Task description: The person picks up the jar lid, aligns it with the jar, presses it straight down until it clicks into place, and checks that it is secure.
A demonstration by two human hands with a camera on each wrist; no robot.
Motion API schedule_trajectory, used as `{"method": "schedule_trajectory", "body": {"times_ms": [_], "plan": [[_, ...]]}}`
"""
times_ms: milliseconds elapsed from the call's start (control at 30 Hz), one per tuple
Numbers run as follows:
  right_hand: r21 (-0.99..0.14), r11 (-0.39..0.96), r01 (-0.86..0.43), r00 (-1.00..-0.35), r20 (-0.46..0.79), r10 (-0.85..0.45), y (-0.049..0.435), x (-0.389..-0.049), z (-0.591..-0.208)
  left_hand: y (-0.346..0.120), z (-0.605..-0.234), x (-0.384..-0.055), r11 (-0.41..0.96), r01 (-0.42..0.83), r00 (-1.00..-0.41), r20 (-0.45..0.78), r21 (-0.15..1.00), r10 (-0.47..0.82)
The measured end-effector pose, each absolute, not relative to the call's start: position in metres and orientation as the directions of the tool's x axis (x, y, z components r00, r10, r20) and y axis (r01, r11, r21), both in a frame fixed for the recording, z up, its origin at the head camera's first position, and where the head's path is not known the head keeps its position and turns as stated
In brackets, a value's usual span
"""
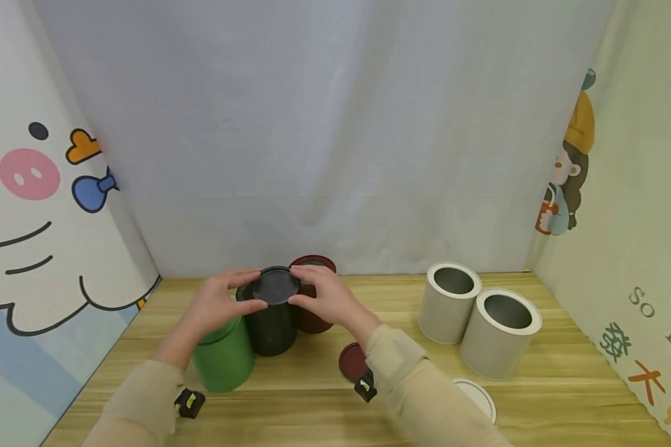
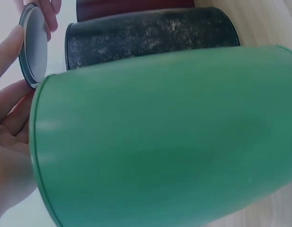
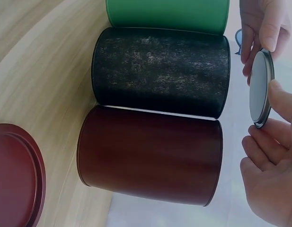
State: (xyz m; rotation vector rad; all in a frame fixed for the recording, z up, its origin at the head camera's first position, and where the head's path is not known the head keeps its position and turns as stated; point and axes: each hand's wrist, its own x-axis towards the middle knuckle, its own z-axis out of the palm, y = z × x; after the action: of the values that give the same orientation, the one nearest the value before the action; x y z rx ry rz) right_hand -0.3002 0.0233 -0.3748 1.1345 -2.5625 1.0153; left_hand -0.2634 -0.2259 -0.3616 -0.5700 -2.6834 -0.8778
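Observation:
A round black lid (image 1: 276, 285) is held by its edges between both hands, over the black can (image 1: 271, 332). My left hand (image 1: 215, 301) grips its left side with thumb and fingers; my right hand (image 1: 331, 299) grips the right side. In the right wrist view the lid's pale metal underside (image 3: 260, 87) shows, apart from the can's top. The can stands between a green can (image 1: 223, 360), nearest my left wrist, and a dark red can (image 1: 314, 321) with its top uncovered. The black can's opening is mostly hidden by the lid and left hand.
Two off-white cans (image 1: 446, 310) without lids stand on the right of the wooden table (image 1: 291, 410). A dark red lid (image 1: 352, 361) lies near my right wrist, and a white lid (image 1: 478, 397) lies partly behind the right sleeve. Cloth walls enclose the table.

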Motion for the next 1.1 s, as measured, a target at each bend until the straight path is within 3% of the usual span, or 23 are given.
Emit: {"method": "schedule_trajectory", "body": {"times_ms": [1100], "plan": [[-0.458,0.631,-0.626,-0.772,0.248,-0.586,-0.004,-0.31,-0.371,-0.246,-0.366,-0.285,0.785,0.387,-0.92,0.266,0.484,0.289]]}}
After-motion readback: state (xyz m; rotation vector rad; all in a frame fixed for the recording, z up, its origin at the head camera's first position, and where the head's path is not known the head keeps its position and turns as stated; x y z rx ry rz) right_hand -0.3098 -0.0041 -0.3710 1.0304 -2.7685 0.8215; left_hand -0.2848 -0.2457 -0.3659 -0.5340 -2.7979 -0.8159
